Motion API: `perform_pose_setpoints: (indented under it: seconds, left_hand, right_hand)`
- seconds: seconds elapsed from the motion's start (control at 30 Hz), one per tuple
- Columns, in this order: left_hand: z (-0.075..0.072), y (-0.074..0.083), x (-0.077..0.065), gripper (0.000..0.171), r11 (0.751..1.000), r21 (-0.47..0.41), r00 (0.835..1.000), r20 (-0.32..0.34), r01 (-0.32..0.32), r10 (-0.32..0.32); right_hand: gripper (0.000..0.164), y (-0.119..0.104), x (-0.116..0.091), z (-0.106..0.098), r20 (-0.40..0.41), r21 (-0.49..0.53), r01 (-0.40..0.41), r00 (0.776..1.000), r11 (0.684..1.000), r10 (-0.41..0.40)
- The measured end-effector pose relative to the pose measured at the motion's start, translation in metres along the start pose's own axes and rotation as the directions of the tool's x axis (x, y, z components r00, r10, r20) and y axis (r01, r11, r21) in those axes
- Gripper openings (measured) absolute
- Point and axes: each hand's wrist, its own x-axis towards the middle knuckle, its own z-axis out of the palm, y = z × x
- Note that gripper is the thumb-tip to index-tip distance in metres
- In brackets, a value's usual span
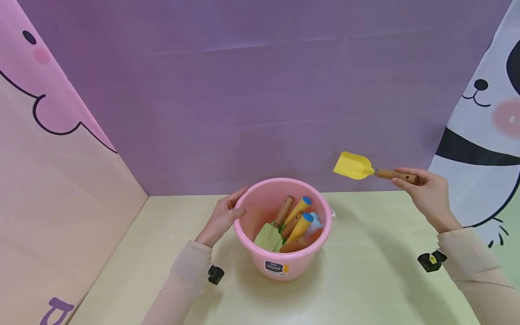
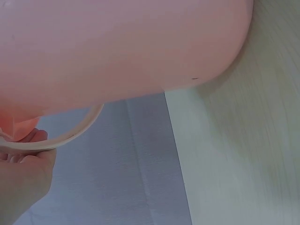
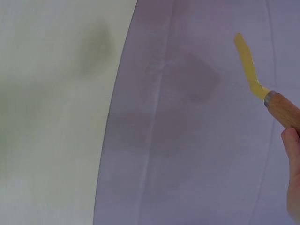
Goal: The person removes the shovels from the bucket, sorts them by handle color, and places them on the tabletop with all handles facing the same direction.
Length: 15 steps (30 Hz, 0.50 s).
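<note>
Smooth plastic bucket (image 1: 302, 263), wooden shovel handle (image 1: 384, 174) with metal collar (image 3: 269, 98).

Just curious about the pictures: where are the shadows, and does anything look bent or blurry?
Head view: soft shadows of the pink bucket and right arm on the table, the label's small print illegible; right wrist view: dimmer, blurry shadows on table and purple backdrop, their shared edge bowed; left wrist view: bucket side soft, washed out.

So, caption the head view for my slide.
Yellow shovel in the right grip, left grip on a pink bucket of tools.
</note>
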Motion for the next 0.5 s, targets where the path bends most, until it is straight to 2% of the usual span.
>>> perform_pose_setpoints:
  seconds: [0.27,0.5]
  left_hand:
    - [0.001,0.0,0.0,0.059,1.0,0.017,1.0,-0.001,0.009,-0.009]
    - [0.0,0.002,0.0,0.06,1.0,0.011,1.0,-0.005,0.01,-0.01]
  right_hand:
    - [0.038,0.02,-0.006,-0.012,-0.091,0.025,-0.055,0.994,0.998,0.057]
    - [0.031,0.037,-0.007,-0.019,-0.149,0.11,-0.12,0.979,0.987,0.136]
